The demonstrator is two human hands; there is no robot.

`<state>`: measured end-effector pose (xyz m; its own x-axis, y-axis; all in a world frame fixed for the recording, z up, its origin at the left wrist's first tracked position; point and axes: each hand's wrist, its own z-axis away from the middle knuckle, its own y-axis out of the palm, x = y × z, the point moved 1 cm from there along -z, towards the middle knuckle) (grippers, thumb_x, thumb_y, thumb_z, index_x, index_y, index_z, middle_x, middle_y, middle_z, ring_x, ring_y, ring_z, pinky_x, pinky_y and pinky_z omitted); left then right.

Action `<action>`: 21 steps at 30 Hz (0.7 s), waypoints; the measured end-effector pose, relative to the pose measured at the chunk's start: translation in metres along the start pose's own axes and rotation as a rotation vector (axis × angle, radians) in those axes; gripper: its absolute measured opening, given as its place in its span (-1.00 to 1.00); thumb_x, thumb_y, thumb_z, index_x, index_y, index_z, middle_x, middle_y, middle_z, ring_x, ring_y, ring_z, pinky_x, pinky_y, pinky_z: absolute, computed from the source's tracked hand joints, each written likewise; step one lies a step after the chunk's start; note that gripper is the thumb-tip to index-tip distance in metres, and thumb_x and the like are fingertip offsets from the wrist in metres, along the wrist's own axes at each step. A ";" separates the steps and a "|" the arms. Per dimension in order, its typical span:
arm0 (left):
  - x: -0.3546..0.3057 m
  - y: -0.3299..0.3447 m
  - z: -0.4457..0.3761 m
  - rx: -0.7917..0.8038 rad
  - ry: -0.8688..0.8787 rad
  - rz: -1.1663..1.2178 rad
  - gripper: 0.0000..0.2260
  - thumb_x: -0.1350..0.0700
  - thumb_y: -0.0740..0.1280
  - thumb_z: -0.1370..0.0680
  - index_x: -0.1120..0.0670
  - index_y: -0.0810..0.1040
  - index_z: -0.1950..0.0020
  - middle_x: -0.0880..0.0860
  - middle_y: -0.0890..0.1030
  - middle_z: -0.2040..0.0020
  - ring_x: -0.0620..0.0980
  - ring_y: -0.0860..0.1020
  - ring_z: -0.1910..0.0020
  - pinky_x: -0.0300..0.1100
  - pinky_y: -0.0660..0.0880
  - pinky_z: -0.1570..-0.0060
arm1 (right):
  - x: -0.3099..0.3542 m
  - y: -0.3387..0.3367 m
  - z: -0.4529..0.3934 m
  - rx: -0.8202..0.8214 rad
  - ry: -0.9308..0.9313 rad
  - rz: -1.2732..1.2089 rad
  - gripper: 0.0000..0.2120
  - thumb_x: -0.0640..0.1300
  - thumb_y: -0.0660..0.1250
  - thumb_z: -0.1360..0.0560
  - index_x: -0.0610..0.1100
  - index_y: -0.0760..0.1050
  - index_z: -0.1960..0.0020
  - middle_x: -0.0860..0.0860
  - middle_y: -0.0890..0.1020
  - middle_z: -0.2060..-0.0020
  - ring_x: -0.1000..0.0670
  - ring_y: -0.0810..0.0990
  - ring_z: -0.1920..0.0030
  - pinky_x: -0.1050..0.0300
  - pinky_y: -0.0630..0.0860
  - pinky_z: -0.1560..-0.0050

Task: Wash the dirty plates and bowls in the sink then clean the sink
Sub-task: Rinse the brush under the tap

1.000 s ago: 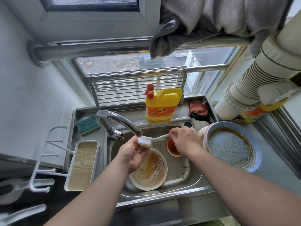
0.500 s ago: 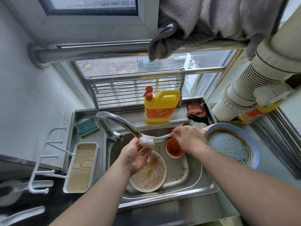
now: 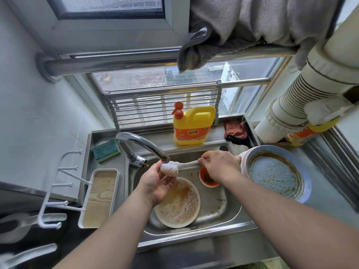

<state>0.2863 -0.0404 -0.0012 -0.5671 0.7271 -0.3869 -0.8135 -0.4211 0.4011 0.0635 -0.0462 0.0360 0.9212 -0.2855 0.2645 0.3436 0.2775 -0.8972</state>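
A white dish brush point(image 3: 171, 169) is held under the tap spout point(image 3: 147, 146). My right hand point(image 3: 219, 167) grips its handle. My left hand point(image 3: 157, 183) cups the bristle head from below, fingers against the bristles. Beneath them in the steel sink point(image 3: 217, 206) lies a cream plate point(image 3: 178, 204) smeared with brown sauce, and a small orange bowl point(image 3: 208, 180) stands beside it, partly hidden by my right hand. A blue plate point(image 3: 275, 173) with brown residue rests on a stack at the sink's right edge.
A yellow detergent bottle point(image 3: 192, 127) stands behind the sink, an orange cloth point(image 3: 236, 130) to its right. A green sponge point(image 3: 106, 150) lies at the back left. A white tray with a wooden base point(image 3: 99, 197) and a white hook rack point(image 3: 58, 191) sit left.
My left hand has shifted along the bristle head while my right hand keeps hold of the handle. The view has tilted slightly; the dishes have not moved.
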 end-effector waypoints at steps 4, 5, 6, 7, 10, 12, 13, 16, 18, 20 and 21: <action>0.008 0.015 0.005 0.030 -0.008 0.000 -0.78 0.04 0.32 -0.71 0.16 0.66 -0.18 0.17 0.70 -0.10 0.13 0.64 -0.02 -0.02 0.61 -0.06 | -0.017 -0.005 -0.002 0.023 0.034 -0.005 -0.70 0.33 0.19 -0.64 0.28 0.61 -0.21 0.12 0.66 -0.19 -0.09 0.55 -0.29 -0.17 0.29 -0.24; 0.009 0.018 0.006 0.042 -0.009 -0.003 -0.78 0.05 0.33 -0.70 0.16 0.66 -0.20 0.18 0.70 -0.11 0.14 0.65 -0.02 -0.03 0.62 -0.03 | -0.022 -0.007 -0.002 0.029 0.041 -0.009 -0.70 0.33 0.19 -0.64 0.29 0.61 -0.21 0.12 0.67 -0.20 -0.09 0.55 -0.29 -0.17 0.30 -0.25; 0.010 0.021 0.006 0.052 -0.011 -0.008 -0.78 0.06 0.35 -0.69 0.15 0.65 -0.24 0.18 0.71 -0.12 0.14 0.66 -0.02 -0.03 0.63 0.01 | -0.026 -0.008 -0.002 0.039 0.046 -0.008 -0.70 0.33 0.19 -0.64 0.28 0.61 -0.22 0.12 0.66 -0.20 -0.09 0.55 -0.30 -0.16 0.32 -0.26; 0.011 0.023 0.006 0.061 -0.012 -0.010 -0.77 0.06 0.37 -0.68 0.14 0.65 -0.28 0.19 0.71 -0.12 0.14 0.67 0.00 -0.03 0.64 0.05 | -0.029 -0.010 -0.001 0.046 0.047 -0.005 -0.69 0.33 0.19 -0.64 0.28 0.60 -0.23 0.12 0.66 -0.21 -0.09 0.55 -0.30 -0.15 0.33 -0.26; 0.010 0.024 0.006 0.080 -0.009 -0.014 -0.76 0.07 0.37 -0.68 0.05 0.65 -0.33 0.23 0.67 -0.19 0.16 0.67 -0.01 -0.04 0.67 0.10 | -0.034 -0.014 0.000 0.059 0.031 0.008 -0.67 0.34 0.18 -0.65 0.28 0.60 -0.25 0.13 0.65 -0.21 -0.07 0.55 -0.29 -0.14 0.35 -0.26; 0.007 0.025 0.011 0.094 0.006 -0.020 -0.78 0.11 0.34 -0.69 0.01 0.66 -0.32 0.24 0.65 -0.20 0.15 0.64 -0.02 -0.06 0.65 0.08 | -0.035 -0.011 -0.003 0.094 0.021 0.005 -0.66 0.35 0.16 -0.65 0.28 0.60 -0.25 0.14 0.66 -0.17 -0.06 0.56 -0.27 -0.10 0.37 -0.20; 0.005 0.024 0.013 0.094 0.014 -0.029 -0.78 0.13 0.33 -0.69 0.01 0.66 -0.30 0.23 0.65 -0.17 0.13 0.63 -0.01 -0.07 0.63 0.06 | -0.034 -0.007 -0.004 0.126 0.017 0.000 -0.65 0.36 0.15 -0.64 0.28 0.60 -0.24 0.15 0.66 -0.15 -0.05 0.57 -0.25 -0.06 0.40 -0.17; -0.001 0.012 0.010 0.064 0.013 -0.075 -0.76 0.09 0.32 -0.70 0.12 0.63 -0.33 0.20 0.68 -0.03 0.09 0.62 0.06 -0.12 0.60 0.08 | -0.029 0.007 -0.007 0.250 -0.016 -0.030 -0.60 0.40 0.14 -0.60 0.23 0.63 -0.15 0.15 0.67 0.00 -0.05 0.63 -0.15 -0.09 0.56 -0.20; -0.003 0.001 0.005 0.023 -0.013 -0.084 -0.65 0.00 0.34 -0.69 0.21 0.60 -0.35 0.19 0.66 0.02 0.05 0.61 0.11 -0.14 0.60 0.14 | -0.023 0.015 -0.007 0.321 -0.042 -0.033 -0.62 0.38 0.16 -0.60 0.20 0.64 -0.05 0.18 0.64 0.13 -0.03 0.63 -0.05 -0.08 0.59 -0.18; -0.005 -0.007 0.002 -0.002 -0.038 -0.087 -0.63 -0.06 0.36 -0.67 0.21 0.61 -0.30 0.17 0.64 0.07 0.03 0.60 0.17 -0.15 0.60 0.22 | -0.018 0.019 -0.006 0.348 -0.065 -0.025 -0.66 0.37 0.17 -0.61 0.22 0.63 -0.04 0.20 0.61 0.16 0.00 0.60 0.00 -0.03 0.59 -0.14; -0.005 -0.011 0.001 -0.006 -0.049 -0.090 -0.63 -0.07 0.37 -0.66 0.20 0.62 -0.29 0.17 0.64 0.07 0.03 0.59 0.18 -0.15 0.60 0.26 | -0.016 0.019 -0.006 0.351 -0.072 -0.017 -0.65 0.37 0.18 -0.61 0.22 0.64 -0.08 0.19 0.61 0.14 0.00 0.58 0.00 -0.01 0.58 -0.13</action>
<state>0.2979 -0.0391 -0.0026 -0.4853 0.7873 -0.3803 -0.8615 -0.3562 0.3619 0.0544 -0.0416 0.0124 0.9210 -0.2308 0.3137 0.3892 0.5752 -0.7195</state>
